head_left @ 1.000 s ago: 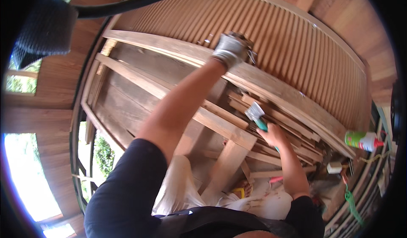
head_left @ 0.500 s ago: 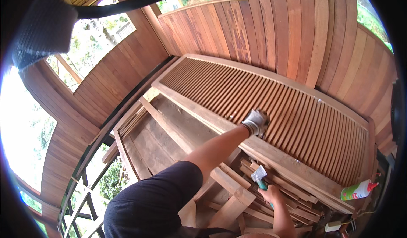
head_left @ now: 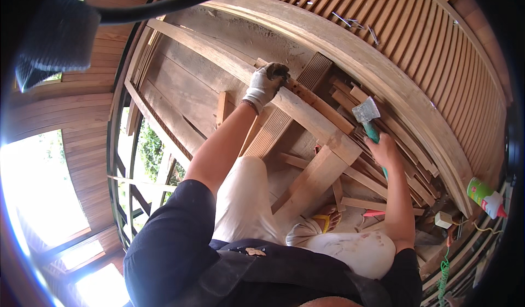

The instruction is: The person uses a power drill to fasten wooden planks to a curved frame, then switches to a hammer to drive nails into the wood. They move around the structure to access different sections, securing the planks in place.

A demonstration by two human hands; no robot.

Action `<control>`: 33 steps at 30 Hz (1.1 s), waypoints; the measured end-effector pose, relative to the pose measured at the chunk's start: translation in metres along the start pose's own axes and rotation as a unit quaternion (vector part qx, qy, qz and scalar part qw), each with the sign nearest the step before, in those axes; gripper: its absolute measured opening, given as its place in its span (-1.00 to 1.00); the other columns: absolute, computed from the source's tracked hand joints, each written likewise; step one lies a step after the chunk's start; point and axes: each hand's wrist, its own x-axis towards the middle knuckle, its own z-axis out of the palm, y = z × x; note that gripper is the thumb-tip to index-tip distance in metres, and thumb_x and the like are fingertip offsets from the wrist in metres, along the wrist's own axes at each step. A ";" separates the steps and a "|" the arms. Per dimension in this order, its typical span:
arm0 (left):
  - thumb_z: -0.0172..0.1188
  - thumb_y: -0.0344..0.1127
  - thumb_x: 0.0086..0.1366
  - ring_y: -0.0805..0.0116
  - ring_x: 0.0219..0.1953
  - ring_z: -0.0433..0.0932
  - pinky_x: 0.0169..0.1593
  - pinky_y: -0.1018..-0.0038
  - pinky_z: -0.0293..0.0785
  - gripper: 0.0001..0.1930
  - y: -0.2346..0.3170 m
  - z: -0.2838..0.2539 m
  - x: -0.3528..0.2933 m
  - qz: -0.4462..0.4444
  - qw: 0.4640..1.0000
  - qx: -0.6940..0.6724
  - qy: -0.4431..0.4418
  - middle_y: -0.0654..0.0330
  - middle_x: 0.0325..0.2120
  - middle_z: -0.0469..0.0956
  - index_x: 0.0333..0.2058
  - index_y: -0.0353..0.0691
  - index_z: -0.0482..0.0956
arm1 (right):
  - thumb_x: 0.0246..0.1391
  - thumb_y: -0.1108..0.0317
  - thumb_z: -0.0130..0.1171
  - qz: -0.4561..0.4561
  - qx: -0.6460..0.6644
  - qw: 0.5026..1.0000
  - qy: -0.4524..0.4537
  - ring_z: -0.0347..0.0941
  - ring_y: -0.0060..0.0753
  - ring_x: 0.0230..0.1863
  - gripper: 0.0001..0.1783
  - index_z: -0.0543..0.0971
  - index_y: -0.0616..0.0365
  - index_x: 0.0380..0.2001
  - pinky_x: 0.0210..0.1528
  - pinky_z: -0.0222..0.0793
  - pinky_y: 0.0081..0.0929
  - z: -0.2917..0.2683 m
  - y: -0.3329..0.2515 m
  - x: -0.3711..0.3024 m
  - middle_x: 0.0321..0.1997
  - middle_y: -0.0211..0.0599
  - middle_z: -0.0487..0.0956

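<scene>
My left hand (head_left: pixel 265 83), in a white and dark work glove, is over a long wooden beam (head_left: pixel 314 115) and a narrower wooden strip (head_left: pixel 322 106) beside it. Its fingers are curled, and what they hold, if anything, is hidden. My right hand (head_left: pixel 384 149), bare, grips the green handle of a small hatchet (head_left: pixel 366 111), its grey head tilted up above loose wood strips (head_left: pixel 404 143). Beyond both hands lies a slatted wooden panel (head_left: pixel 437 77) with a thick frame. Several loose nails (head_left: pixel 355 24) rest on its slats.
A green and white glue bottle (head_left: pixel 484 195) with a red cap lies by the panel's right end. Near it are a pale block (head_left: pixel 443 219) and a coiled green cord (head_left: pixel 443 277). A crossing timber (head_left: pixel 306 189) slants before my knees. A dark strap-like band (head_left: pixel 175 7) crosses the upper left.
My view has swung down toward my legs. My left hand has moved off the slatted panel and back to the wooden beam. The hatchet stays in my right hand.
</scene>
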 end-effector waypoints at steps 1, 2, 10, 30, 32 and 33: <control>0.18 -0.61 0.30 0.42 -0.21 0.63 -0.13 0.53 0.58 -0.65 -0.006 -0.001 -0.001 0.036 0.995 0.088 -0.007 0.17 -0.13 0.65 0.05 -0.30 0.61 | 0.14 -0.11 0.30 -0.006 0.016 1.000 0.007 0.62 0.33 -0.20 -0.36 0.60 0.45 -0.33 -0.18 0.53 0.03 0.002 0.000 0.000 -0.35 0.33 0.64; 0.18 -0.61 0.28 0.42 -0.23 0.63 -0.14 0.53 0.58 -0.66 -0.011 -0.001 -0.003 0.069 0.982 0.175 -0.014 0.16 -0.11 0.65 0.03 -0.30 0.62 | 0.13 -0.10 0.30 0.002 0.015 1.000 0.002 0.59 0.38 -0.14 -0.36 0.61 0.46 -0.32 -0.13 0.51 0.06 0.004 0.001 0.001 -0.31 0.37 0.63; 0.29 -0.49 0.05 0.17 0.00 0.53 0.16 0.27 0.43 -0.69 -0.014 -0.003 -0.007 0.157 0.963 0.218 -0.014 0.22 -0.13 0.70 -0.20 -0.05 0.77 | 0.10 -0.11 0.33 0.004 -0.027 0.999 0.038 0.58 0.41 -0.11 -0.36 0.62 0.44 -0.30 -0.10 0.50 0.08 0.018 0.009 0.004 -0.28 0.39 0.62; 0.46 -0.22 -0.06 0.05 0.26 0.40 0.35 0.09 0.25 -0.70 -0.025 0.015 -0.010 0.247 0.888 0.380 0.081 0.26 0.11 0.58 -0.25 0.04 0.75 | 0.10 -0.11 0.32 0.017 -0.040 0.998 0.041 0.55 0.46 -0.09 -0.35 0.60 0.45 -0.30 -0.07 0.47 0.08 0.015 -0.002 -0.001 -0.24 0.43 0.61; 0.50 -0.17 -0.11 -0.01 0.34 0.29 0.39 0.04 0.21 -0.59 -0.023 0.016 -0.010 0.214 0.887 0.407 0.043 0.24 0.22 0.48 -0.19 0.02 0.73 | 0.10 -0.11 0.33 0.010 -0.038 0.998 0.043 0.55 0.45 -0.10 -0.36 0.60 0.43 -0.29 -0.08 0.47 0.08 0.015 -0.001 0.000 -0.24 0.42 0.61; 0.50 -0.16 -0.11 -0.01 0.35 0.28 0.39 0.04 0.20 -0.56 -0.022 0.014 -0.009 0.208 0.886 0.414 0.023 0.23 0.23 0.48 -0.16 0.01 0.72 | 0.10 -0.11 0.33 0.014 -0.047 0.998 0.042 0.55 0.45 -0.10 -0.37 0.60 0.43 -0.29 -0.08 0.47 0.08 0.015 -0.001 0.000 -0.24 0.42 0.61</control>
